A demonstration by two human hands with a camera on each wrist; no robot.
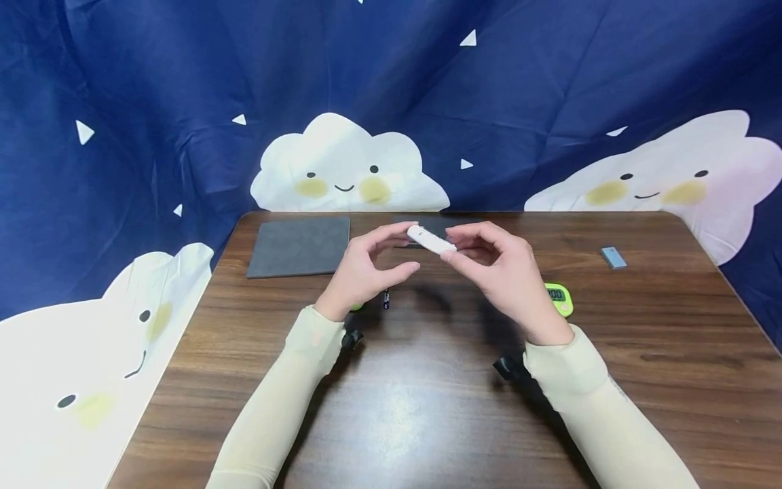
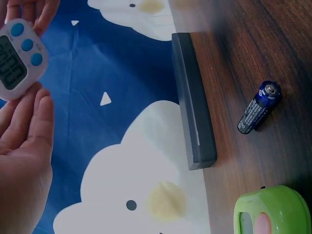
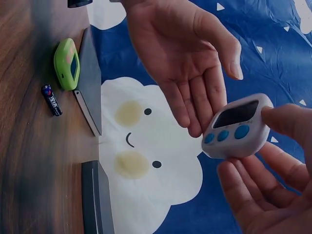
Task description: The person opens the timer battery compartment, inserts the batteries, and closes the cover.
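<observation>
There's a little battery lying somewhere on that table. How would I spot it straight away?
Start at the brown wooden table and find the flat grey mat at its far left. Just in front of that mat, below the left hand, lies the small blue and black cylindrical battery. Its neighbour, a rounded lime-green timer, is far bulkier; the battery is slim, dark and rod-shaped.

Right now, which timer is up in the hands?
The white timer with blue buttons, pinched by the right hand beside the left hand. The green timers lie on the table.

I see: pale cream sleeves to both wrists | left hand (image 1: 360, 272), right hand (image 1: 504, 275) bare | black wrist mounts
</observation>
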